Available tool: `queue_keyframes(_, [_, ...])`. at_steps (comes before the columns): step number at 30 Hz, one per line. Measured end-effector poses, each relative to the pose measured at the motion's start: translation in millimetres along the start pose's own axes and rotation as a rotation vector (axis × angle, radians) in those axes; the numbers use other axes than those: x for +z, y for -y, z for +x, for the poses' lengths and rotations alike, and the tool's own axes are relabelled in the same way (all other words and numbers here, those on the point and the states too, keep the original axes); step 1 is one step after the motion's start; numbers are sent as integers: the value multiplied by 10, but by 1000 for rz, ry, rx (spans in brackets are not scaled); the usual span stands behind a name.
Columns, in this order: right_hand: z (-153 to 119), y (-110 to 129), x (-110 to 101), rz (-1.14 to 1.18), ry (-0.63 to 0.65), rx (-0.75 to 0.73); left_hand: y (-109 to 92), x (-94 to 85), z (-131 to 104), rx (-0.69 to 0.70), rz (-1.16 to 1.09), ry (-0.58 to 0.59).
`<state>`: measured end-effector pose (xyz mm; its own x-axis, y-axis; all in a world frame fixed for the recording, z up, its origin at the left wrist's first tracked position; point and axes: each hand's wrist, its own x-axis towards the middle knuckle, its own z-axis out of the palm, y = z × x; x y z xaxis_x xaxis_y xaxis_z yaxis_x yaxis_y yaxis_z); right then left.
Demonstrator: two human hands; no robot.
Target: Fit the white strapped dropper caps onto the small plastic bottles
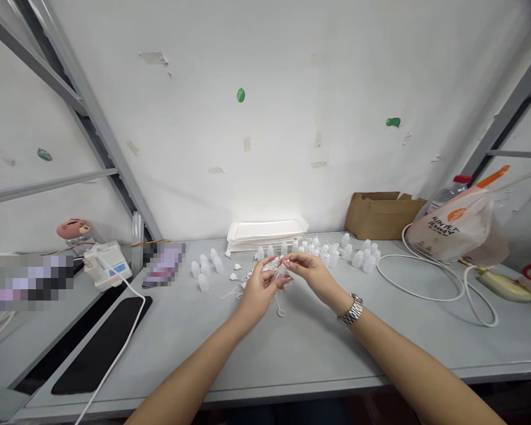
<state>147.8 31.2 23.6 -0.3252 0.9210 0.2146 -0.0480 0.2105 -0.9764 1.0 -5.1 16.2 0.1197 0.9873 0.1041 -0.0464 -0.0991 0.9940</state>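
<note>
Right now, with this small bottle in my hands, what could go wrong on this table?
The small bottle could slip: your left hand holds it up off the table while your right hand works at its top.

The loose white caps beside your left hand might get scattered.

The standing bottles further left could topple if that hand swings outward.

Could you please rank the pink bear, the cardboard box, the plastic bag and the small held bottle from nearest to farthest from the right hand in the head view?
From the right hand:
1. Small held bottle: at its fingertips.
2. Cardboard box: behind, to the right.
3. Plastic bag: farther right.
4. Pink bear: far left.
</note>
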Motion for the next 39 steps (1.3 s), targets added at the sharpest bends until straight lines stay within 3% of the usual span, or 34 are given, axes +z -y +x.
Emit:
queue_keyframes(6, [28,-59,-15,89,-60,-2,30,-6,11,-11,-10,-10])
queue_keyframes(15, [1,-5,6,8,18,21,21,-9,-2,-17,11,4])
queue_keyframes(24, [20,-15,-90,-55,81,-10,3,-16,-18,-30,-12,88])
queue_keyframes(33, [11,-54,23,-172,-50,46,34,-38,-34,42,288,-26])
queue_keyframes(39, [28,-7,-63,-76,115,9,12,-35,-26,24,357,-74])
